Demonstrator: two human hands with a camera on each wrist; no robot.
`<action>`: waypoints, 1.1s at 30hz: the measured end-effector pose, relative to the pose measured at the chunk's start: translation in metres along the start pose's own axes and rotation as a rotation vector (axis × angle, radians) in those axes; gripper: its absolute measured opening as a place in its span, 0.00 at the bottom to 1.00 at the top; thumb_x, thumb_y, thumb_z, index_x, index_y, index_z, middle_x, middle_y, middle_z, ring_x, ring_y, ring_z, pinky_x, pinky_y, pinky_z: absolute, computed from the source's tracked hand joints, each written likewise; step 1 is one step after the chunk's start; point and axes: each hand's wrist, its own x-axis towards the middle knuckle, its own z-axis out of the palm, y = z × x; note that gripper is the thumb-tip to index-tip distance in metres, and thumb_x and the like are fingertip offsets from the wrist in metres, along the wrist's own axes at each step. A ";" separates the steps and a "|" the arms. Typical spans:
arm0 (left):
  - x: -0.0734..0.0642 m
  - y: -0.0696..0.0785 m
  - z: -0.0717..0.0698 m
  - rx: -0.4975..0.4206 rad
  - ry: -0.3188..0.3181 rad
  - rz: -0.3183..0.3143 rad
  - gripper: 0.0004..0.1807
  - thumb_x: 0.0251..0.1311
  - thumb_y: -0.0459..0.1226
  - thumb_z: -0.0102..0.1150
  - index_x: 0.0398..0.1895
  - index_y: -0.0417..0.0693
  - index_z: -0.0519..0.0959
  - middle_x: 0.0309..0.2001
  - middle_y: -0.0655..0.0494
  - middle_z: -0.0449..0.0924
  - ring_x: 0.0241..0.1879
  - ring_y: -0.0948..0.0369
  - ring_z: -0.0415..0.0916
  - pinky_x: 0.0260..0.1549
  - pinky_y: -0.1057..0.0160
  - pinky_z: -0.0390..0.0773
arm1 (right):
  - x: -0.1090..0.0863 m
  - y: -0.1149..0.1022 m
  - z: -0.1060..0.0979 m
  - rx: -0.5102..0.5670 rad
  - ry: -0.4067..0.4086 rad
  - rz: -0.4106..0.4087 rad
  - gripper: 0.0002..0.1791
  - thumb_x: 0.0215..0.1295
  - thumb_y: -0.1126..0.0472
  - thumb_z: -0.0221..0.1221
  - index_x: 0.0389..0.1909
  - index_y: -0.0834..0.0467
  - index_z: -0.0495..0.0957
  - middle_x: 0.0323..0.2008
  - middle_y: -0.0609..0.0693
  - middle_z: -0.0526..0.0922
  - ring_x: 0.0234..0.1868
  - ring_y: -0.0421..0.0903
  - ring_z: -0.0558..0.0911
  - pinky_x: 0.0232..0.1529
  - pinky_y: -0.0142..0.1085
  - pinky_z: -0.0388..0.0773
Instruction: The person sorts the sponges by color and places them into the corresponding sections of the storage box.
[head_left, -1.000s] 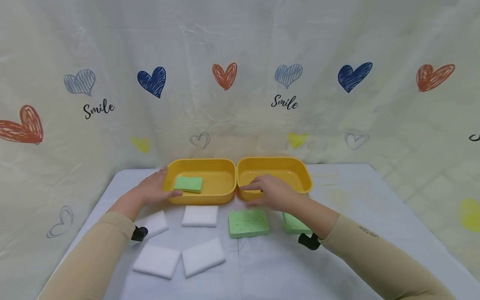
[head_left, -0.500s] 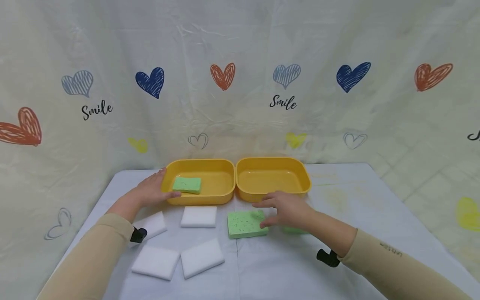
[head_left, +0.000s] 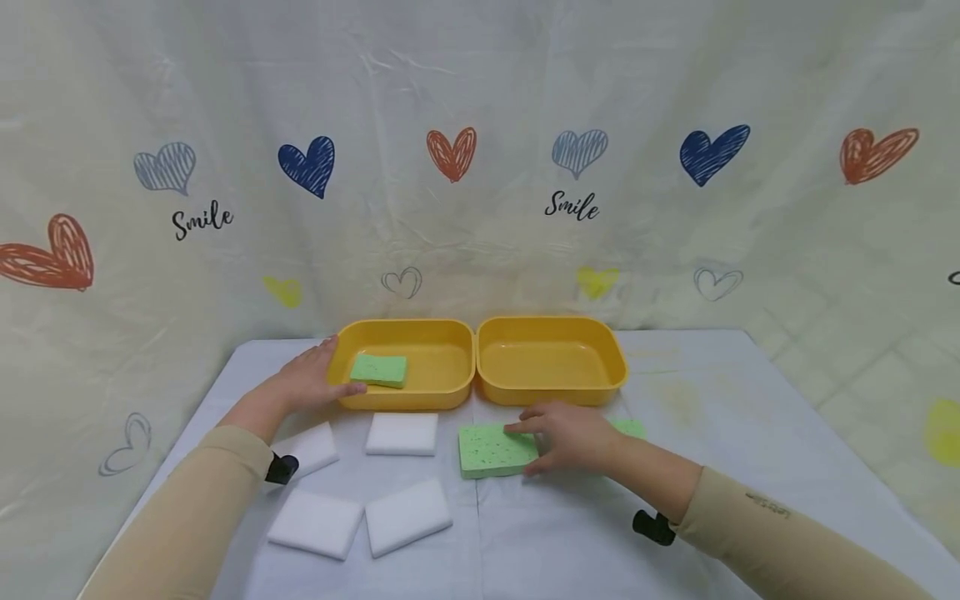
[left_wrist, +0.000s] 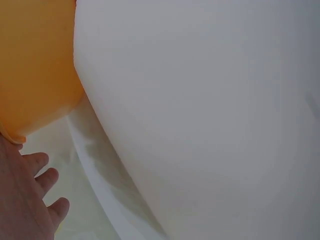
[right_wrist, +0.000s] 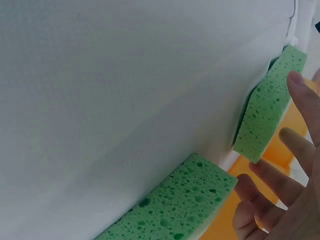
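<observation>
My left hand (head_left: 303,379) rests against the left end of the left yellow tub (head_left: 408,400), its thumb along the front rim. In the left wrist view several fingers (left_wrist: 47,180) stand spread beyond the tub's wall. A flat green sponge (head_left: 378,369) lies inside that tub. My right hand (head_left: 573,437) hovers over the right end of another porous green sponge (head_left: 491,450) on the table. Its thumb and fingers are spread around that end, without a visible grip. A third green sponge (head_left: 628,428) lies mostly hidden behind this hand; the right wrist view shows it nearer (right_wrist: 172,210).
A second yellow tub (head_left: 551,392) stands right beside the first at the back of the table. Several white sponge pads, such as the front one (head_left: 407,517), lie at the left front. Behind hangs a pale curtain (head_left: 495,67) printed with hearts.
My right hand has come back from the right tub, moving toward me, then leftward onto the right end of the middle green sponge. My left hand stays at the left tub.
</observation>
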 end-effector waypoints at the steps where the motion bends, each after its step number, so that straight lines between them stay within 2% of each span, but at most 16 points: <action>1: 0.000 0.000 0.000 0.000 0.001 -0.004 0.70 0.51 0.73 0.55 0.77 0.30 0.38 0.75 0.29 0.46 0.72 0.33 0.46 0.69 0.35 0.50 | 0.001 0.000 0.001 -0.006 -0.006 0.002 0.36 0.48 0.37 0.72 0.62 0.37 0.79 0.58 0.45 0.79 0.58 0.47 0.77 0.55 0.45 0.77; 5: 0.001 0.000 0.000 0.012 0.001 -0.007 0.69 0.53 0.72 0.55 0.76 0.29 0.39 0.75 0.28 0.46 0.72 0.33 0.47 0.69 0.35 0.50 | 0.004 -0.002 0.002 -0.022 -0.028 0.015 0.36 0.49 0.36 0.71 0.63 0.36 0.77 0.60 0.44 0.78 0.59 0.47 0.76 0.56 0.46 0.76; 11: 0.002 0.001 -0.001 0.016 0.001 -0.005 0.69 0.53 0.73 0.54 0.76 0.28 0.39 0.74 0.28 0.46 0.72 0.33 0.47 0.69 0.35 0.50 | 0.007 -0.002 0.002 -0.010 -0.028 0.007 0.36 0.50 0.37 0.71 0.63 0.37 0.77 0.57 0.43 0.79 0.57 0.46 0.77 0.55 0.45 0.76; 19: 0.004 -0.002 0.002 0.003 -0.008 -0.020 0.70 0.51 0.73 0.55 0.77 0.30 0.38 0.75 0.29 0.47 0.72 0.33 0.48 0.69 0.35 0.51 | 0.005 -0.002 0.001 -0.003 0.001 0.003 0.33 0.53 0.38 0.70 0.62 0.36 0.78 0.56 0.43 0.79 0.56 0.45 0.77 0.54 0.44 0.77; 27: 0.007 -0.004 0.006 -0.004 -0.022 -0.034 0.71 0.50 0.75 0.54 0.77 0.31 0.36 0.75 0.29 0.45 0.72 0.33 0.46 0.69 0.35 0.49 | -0.005 0.000 -0.005 -0.034 0.066 -0.036 0.30 0.53 0.38 0.70 0.59 0.38 0.81 0.52 0.43 0.80 0.51 0.43 0.79 0.49 0.41 0.79; 33: 0.005 -0.002 0.004 0.002 -0.015 -0.024 0.69 0.52 0.72 0.55 0.77 0.30 0.37 0.75 0.29 0.45 0.72 0.33 0.47 0.69 0.35 0.50 | -0.010 0.001 -0.016 -0.011 0.102 -0.049 0.29 0.54 0.39 0.70 0.59 0.38 0.81 0.54 0.43 0.80 0.52 0.45 0.79 0.49 0.42 0.79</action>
